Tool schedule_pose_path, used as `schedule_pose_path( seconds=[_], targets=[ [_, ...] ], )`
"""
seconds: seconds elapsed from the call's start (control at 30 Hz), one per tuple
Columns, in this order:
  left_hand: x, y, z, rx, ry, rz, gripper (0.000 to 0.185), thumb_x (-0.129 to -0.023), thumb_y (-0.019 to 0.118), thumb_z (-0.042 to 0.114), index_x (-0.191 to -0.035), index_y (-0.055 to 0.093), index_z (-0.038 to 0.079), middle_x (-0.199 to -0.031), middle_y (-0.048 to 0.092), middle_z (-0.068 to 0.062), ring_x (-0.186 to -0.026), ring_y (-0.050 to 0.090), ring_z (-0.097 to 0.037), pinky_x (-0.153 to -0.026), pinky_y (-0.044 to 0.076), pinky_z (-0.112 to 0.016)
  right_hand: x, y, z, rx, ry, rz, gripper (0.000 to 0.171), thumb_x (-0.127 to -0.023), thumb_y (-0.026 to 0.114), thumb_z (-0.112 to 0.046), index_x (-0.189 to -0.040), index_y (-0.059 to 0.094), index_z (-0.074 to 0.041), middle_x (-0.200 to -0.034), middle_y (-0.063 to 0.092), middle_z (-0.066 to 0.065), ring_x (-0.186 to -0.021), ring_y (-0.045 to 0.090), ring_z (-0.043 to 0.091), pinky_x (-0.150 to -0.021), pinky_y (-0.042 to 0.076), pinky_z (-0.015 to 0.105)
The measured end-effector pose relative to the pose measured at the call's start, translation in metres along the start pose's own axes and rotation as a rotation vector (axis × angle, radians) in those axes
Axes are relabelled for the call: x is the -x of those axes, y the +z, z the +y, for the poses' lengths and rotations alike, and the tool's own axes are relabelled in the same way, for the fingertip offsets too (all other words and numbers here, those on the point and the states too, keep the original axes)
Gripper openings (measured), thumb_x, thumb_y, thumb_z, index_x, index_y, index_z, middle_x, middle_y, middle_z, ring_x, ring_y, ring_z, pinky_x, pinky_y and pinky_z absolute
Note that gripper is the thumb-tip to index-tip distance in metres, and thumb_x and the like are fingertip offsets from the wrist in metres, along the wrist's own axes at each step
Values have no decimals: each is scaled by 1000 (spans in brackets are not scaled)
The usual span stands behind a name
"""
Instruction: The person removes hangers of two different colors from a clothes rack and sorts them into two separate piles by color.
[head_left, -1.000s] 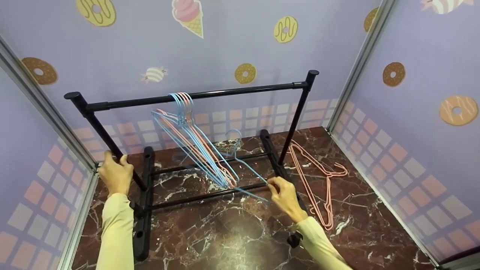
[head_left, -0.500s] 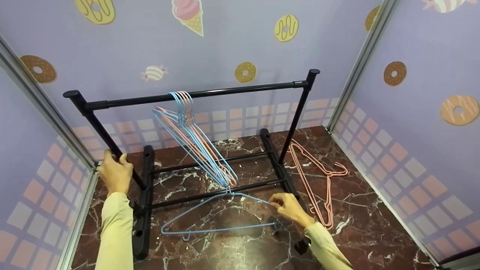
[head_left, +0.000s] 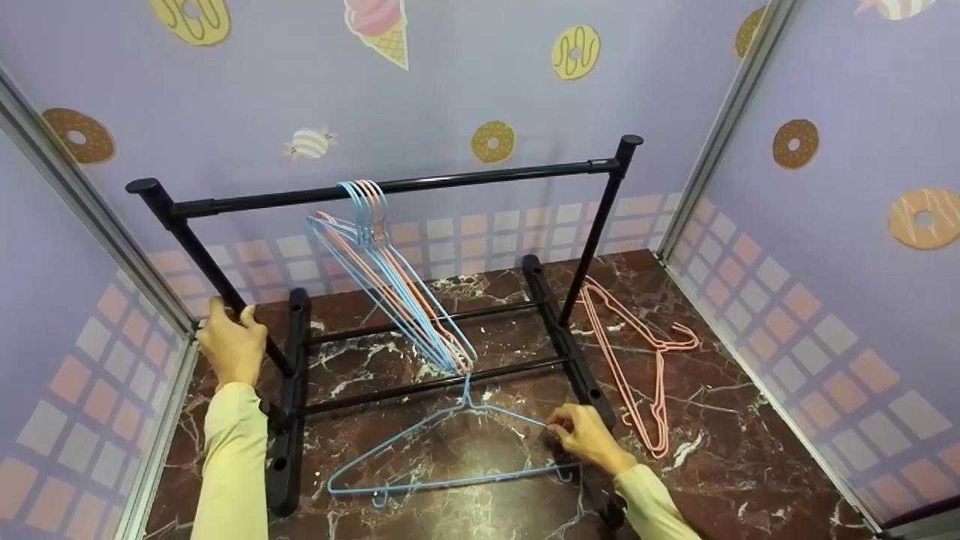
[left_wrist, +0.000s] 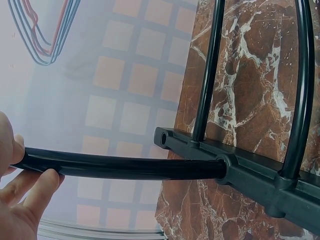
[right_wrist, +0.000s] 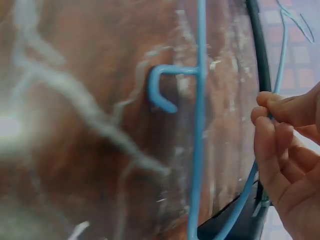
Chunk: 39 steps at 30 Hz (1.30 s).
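Fingers of my right hand (head_left: 585,436) pinch the blue hanger (head_left: 450,450) low over the floor; left hand (head_left: 231,346) grips the rack post (head_left: 206,264). Next likely needs lifting its hook to the rail (head_left: 390,186).

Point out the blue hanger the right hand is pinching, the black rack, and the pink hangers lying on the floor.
blue hanger (head_left: 450,479), head view, bottom bar.
black rack (head_left: 420,184), head view, top rail.
pink hangers (head_left: 660,390), head view, a long side wire.
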<state>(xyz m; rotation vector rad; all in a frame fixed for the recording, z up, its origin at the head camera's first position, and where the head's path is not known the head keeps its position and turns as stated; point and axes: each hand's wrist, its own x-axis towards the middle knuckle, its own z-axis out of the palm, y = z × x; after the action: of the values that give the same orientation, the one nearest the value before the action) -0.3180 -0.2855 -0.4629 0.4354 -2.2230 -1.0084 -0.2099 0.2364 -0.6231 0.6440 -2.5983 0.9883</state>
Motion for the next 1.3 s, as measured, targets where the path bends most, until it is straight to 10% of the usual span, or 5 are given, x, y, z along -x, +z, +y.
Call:
schedule_pose_path(
  seconds=[0.83,1.3],
  targets=[
    [0,1,-2,-9,34,32,28,-95,63,15,-111,55,-6,-103,64,-40,-106,54,-65,-97,37,-67,27,18,8,45,7,22,18,-69,79,6,-73,68,-8,-68,60,0,-61,53,2,-55,46,19],
    [1,3,-2,-17,39,42,28,-94,65,13,-112,56,-6,-104,65,-40,-105,54,-65,-94,39,-67,3,10,-8,63,-38,89,16,-72,80,3,-80,69,-5,-76,63,4,-64,61,14,-60,51,27]
  ],
)
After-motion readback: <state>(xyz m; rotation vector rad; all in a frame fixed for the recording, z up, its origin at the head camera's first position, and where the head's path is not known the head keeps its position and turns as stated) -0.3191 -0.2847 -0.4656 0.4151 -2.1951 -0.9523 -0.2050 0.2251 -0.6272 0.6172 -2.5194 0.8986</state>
